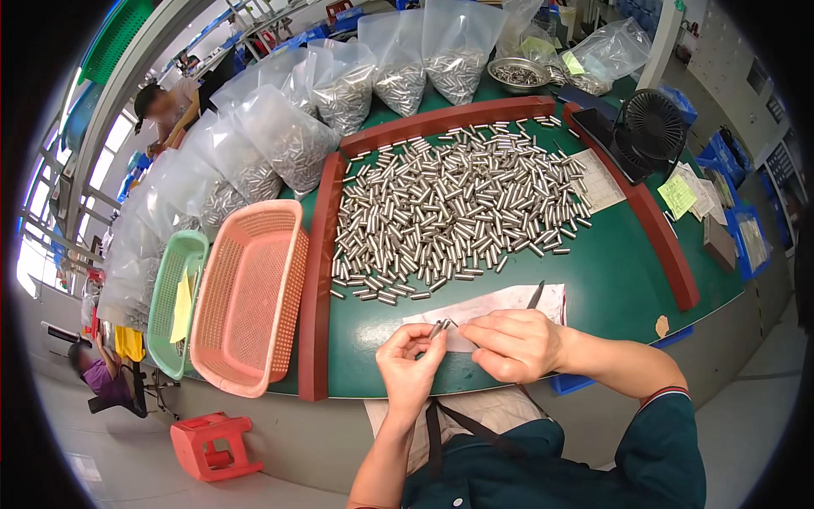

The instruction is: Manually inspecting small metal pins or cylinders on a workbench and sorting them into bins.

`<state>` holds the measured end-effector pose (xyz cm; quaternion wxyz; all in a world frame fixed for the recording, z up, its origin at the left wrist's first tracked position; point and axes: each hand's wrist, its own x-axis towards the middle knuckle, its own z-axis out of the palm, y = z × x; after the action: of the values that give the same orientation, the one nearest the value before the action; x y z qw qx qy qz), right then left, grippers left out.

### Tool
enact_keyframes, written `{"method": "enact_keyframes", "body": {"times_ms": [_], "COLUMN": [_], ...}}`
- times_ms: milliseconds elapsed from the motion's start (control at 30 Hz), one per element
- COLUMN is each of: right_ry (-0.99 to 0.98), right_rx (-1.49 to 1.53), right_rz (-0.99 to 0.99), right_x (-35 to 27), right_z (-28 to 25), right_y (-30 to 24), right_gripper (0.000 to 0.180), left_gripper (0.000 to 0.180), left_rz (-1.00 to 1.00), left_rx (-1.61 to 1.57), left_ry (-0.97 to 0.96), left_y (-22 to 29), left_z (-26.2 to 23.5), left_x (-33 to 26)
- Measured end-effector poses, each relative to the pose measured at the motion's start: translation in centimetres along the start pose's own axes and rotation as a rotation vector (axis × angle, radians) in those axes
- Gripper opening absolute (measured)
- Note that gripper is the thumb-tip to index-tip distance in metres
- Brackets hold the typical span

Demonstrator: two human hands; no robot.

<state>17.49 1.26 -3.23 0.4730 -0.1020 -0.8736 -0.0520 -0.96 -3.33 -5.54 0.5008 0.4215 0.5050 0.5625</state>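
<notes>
Baskets stand far left of the grip: a green basket (174, 301) and, touching it, an empty pink basket (250, 297), both outside the red border strip (318, 271). Beyond the grip, toward the far edge of the green table (627, 263), lies a loose heap of metal pins (449, 204). The left hand (409, 366) pinches one small metal pin (437, 329) between thumb and fingertips, closed on it just above the white paper sheet (500, 305). The right hand (513, 343) meets it from the right, fingers drawn together at the pin's tip; whether they actually clamp it cannot be told. A dark blade-like tool (536, 294) rests just behind the right hand. Judgement: good practice here is a light, steady pinch over the paper, so a slipped pin lands there rather than rolling back into the heap.
</notes>
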Motion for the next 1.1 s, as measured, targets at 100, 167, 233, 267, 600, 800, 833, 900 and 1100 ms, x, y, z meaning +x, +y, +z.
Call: {"method": "enact_keyframes", "body": {"times_ms": [100, 167, 233, 267, 600, 800, 833, 900, 1100], "right_ry": [0.068, 0.083, 0.065, 0.069, 0.033, 0.024, 0.025, 0.026, -0.133], "right_rx": [0.068, 0.145, 0.25, 0.278, 0.329, 0.34, 0.332, 0.32, 0.144], "right_rz": [0.1, 0.178, 0.319, 0.348, 0.397, 0.401, 0.402, 0.404, 0.201], "right_x": [0.1, 0.1, -0.6, -0.5, -0.3, -0.4, -0.5, -0.5, -0.5], "right_z": [-0.8, -0.7, 0.0, 0.2, 0.5, 0.7, 0.7, 0.7, 1.0], "right_y": [0.4, 0.7, 0.7, 0.5, 0.4, 0.5, 0.5, 0.5, 0.2], "right_gripper": [0.025, 0.027, 0.026, 0.025, 0.022, 0.021, 0.021, 0.021, 0.027], "left_gripper": [0.01, 0.01, 0.01, 0.01, 0.01, 0.01, 0.01, 0.01, 0.01], "left_rz": [-0.017, -0.028, -0.032, -0.033, -0.03, -0.012, -0.008, -0.006, 0.089], "left_rx": [0.027, 0.032, 0.037, 0.038, 0.077, 0.087, 0.09, 0.093, 0.184], "left_ry": [0.047, 0.035, 0.052, 0.066, 0.087, 0.078, 0.075, 0.069, 0.008], "left_y": [0.0, 0.0, 0.0, -0.1, -0.2, -0.3, -0.4, -0.4, -0.8], "left_z": [0.1, 0.2, 0.3, 0.4, 0.6, 0.5, 0.5, 0.4, -0.3], "left_x": [-0.1, 0.1, 0.0, -0.1, 0.0, 0.1, 0.0, 0.0, 0.1]}}
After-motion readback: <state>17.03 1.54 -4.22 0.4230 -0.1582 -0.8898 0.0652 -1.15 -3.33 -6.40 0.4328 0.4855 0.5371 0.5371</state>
